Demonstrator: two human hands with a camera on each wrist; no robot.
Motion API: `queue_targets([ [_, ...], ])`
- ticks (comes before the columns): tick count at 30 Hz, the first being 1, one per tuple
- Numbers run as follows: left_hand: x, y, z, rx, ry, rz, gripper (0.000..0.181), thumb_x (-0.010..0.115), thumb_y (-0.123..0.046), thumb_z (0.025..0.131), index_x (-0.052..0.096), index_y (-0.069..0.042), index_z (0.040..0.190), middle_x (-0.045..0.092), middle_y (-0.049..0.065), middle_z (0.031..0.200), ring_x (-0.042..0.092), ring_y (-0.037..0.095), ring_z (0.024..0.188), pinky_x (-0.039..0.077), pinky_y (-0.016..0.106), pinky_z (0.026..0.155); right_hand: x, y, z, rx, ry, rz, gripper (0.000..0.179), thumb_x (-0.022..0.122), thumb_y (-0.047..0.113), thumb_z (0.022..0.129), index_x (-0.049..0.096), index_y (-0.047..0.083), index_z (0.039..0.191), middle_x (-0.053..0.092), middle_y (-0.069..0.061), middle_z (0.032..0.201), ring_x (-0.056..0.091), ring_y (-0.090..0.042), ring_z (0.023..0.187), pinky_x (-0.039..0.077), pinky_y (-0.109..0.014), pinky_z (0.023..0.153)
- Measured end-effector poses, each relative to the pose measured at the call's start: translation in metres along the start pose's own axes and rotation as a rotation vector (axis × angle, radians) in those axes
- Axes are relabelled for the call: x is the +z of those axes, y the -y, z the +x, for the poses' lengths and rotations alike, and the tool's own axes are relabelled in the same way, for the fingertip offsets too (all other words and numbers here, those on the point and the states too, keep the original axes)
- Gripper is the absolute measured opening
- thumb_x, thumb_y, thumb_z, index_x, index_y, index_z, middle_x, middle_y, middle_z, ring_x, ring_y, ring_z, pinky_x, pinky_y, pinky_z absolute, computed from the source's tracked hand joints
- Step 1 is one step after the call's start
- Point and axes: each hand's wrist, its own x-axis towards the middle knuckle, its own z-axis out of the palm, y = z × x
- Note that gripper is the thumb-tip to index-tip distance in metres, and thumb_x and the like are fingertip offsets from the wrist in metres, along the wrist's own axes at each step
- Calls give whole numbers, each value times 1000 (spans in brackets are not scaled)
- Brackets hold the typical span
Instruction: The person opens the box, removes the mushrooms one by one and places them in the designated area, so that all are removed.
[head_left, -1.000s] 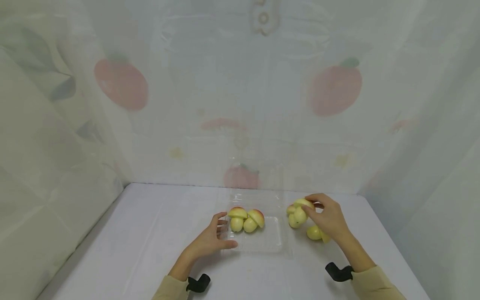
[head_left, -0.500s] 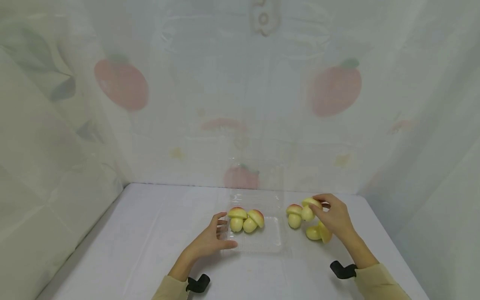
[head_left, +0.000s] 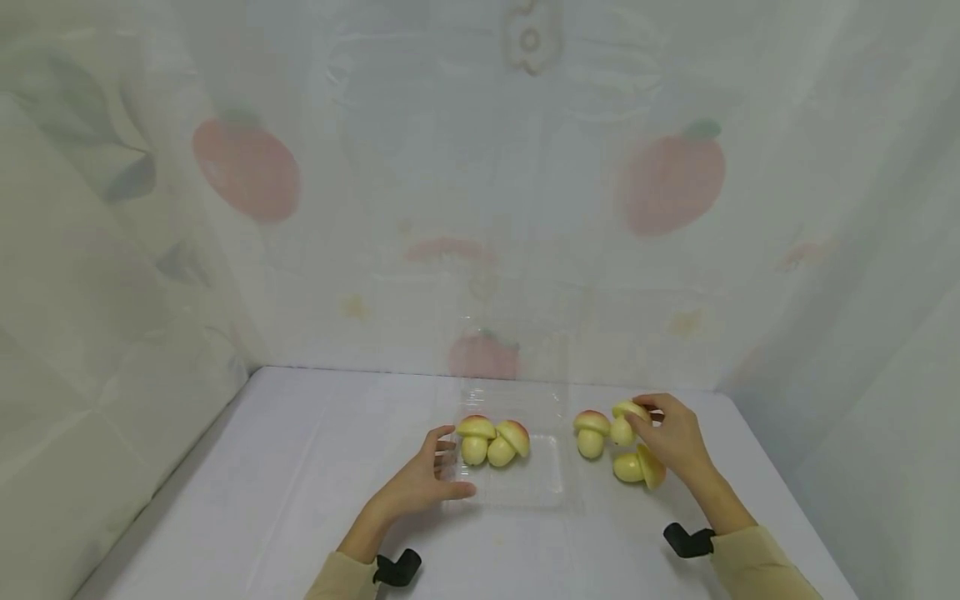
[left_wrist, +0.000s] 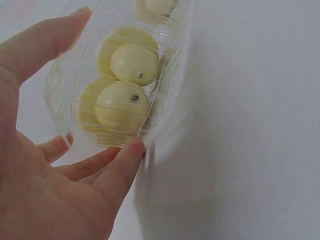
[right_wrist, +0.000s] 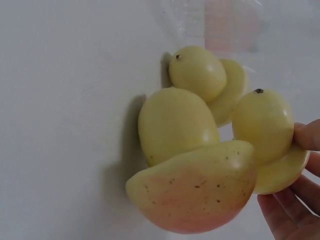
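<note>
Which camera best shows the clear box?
The head view: it takes in nearly the whole box. The left wrist view shows just one end, close up; the right wrist view, only a faint part.

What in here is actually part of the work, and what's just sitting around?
Part of the work:
- left hand, at the clear container
- two mushroom shapes inside it
- right hand, holding a third mushroom
- two loose mushrooms nearby

Just surroundings:
- white tabletop
- fruit-printed sheet behind
- black wrist pieces, worn
</note>
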Motion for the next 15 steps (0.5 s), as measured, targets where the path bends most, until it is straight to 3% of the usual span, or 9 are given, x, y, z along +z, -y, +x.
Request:
queue_targets([
  [15,1,0,1,-7,-5,-1,105,89,-31,80,21,-10,157,42,20,149,43,44,137,39,56,111,2,-15,0,102,79,-27,32,74,10,92,66,-8,118,67,-24,114,64,-41,106,55,-54,89],
])
